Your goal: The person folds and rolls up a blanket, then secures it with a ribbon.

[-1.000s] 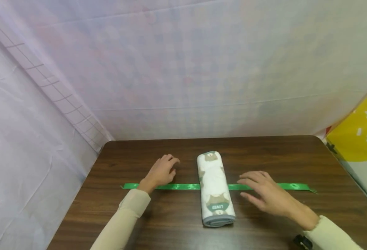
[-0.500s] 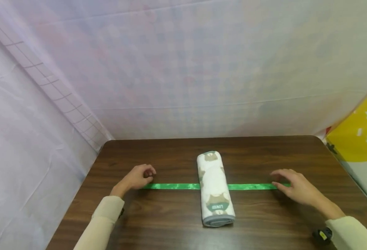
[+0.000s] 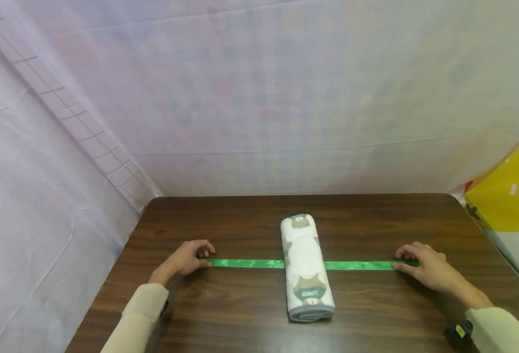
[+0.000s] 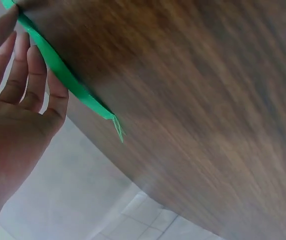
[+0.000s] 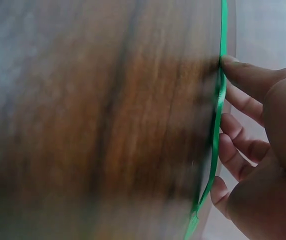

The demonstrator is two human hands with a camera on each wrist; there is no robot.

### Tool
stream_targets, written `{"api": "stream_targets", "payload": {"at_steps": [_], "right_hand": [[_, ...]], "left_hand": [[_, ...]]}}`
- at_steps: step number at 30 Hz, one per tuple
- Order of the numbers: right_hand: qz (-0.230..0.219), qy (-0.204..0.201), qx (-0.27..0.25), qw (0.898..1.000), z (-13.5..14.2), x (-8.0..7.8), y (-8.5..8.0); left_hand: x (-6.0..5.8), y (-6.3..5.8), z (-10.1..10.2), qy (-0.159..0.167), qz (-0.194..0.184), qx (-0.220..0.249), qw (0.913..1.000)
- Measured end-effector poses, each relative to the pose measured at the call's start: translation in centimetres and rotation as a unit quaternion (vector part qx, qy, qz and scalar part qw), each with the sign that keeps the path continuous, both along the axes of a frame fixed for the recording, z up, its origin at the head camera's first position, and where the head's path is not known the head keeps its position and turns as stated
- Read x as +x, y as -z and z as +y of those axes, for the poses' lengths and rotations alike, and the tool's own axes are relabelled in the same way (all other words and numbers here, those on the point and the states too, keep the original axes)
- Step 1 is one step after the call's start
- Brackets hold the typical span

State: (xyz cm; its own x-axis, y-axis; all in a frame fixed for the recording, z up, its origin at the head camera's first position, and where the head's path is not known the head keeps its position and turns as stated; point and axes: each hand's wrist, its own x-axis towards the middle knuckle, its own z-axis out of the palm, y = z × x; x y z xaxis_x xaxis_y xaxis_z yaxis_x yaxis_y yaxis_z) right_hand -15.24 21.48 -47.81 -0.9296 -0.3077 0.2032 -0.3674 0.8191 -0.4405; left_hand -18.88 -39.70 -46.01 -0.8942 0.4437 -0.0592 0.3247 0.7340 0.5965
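A rolled white towel (image 3: 305, 260) with grey-brown bear shapes and a grey edge lies lengthwise on the brown table. Under it, from side to side, runs a shiny green ribbon (image 3: 248, 264). My left hand (image 3: 186, 257) pinches the ribbon on the left, thumb in front and fingers behind; its frayed end hangs past the fingers in the left wrist view. On the right, my right hand (image 3: 429, 267) pinches the other stretch, and the right wrist view shows the thumb (image 5: 248, 75) on the ribbon with the fingers behind. Both hands are apart from the towel.
The wood-grain table (image 3: 242, 215) has rounded far corners. A pale cloth (image 3: 259, 108) hangs behind it and a white sheet (image 3: 38, 220) stands at the left. A yellow patterned shape (image 3: 511, 196) shows beyond the right edge.
Both hands have moved outward from near the towel, the left to the left and the right to the right, and have taken hold of the ribbon. The towel has stayed in place.
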Motion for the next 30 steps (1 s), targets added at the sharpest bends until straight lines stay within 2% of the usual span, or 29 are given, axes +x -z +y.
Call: {"api": "stream_targets", "payload": {"at_steps": [4, 11, 16, 22, 26, 30], "right_hand": [[-0.005, 0.003, -0.002, 1.000, -0.1, -0.2, 0.1], [-0.016, 0.011, -0.013, 1.000, 0.0, -1.0, -0.2], [-0.062, 0.024, -0.005, 0.998, 0.2, -1.5, -0.5], [-0.100, 0.041, 0.003, 0.994, 0.4, -2.0, -0.9], [-0.107, 0.028, -0.016, 0.994, 0.4, -2.2, -1.2], [-0.110, -0.004, -0.068, 0.992, 0.5, -2.3, -1.5]], "left_hand": [[0.0, 0.0, 0.1, 0.001, 0.006, 0.002, 1.0000], [-0.5, -0.1, 0.4, 0.003, -0.006, 0.024, 0.9997], [-0.9, -0.1, 0.8, -0.001, -0.023, 0.045, 0.9987], [-1.3, -0.1, 1.2, -0.005, -0.041, 0.043, 0.9982], [-1.3, -0.1, 1.1, -0.007, -0.053, 0.046, 0.9975], [-1.3, 0.0, 0.8, -0.013, -0.080, 0.059, 0.9950]]}}
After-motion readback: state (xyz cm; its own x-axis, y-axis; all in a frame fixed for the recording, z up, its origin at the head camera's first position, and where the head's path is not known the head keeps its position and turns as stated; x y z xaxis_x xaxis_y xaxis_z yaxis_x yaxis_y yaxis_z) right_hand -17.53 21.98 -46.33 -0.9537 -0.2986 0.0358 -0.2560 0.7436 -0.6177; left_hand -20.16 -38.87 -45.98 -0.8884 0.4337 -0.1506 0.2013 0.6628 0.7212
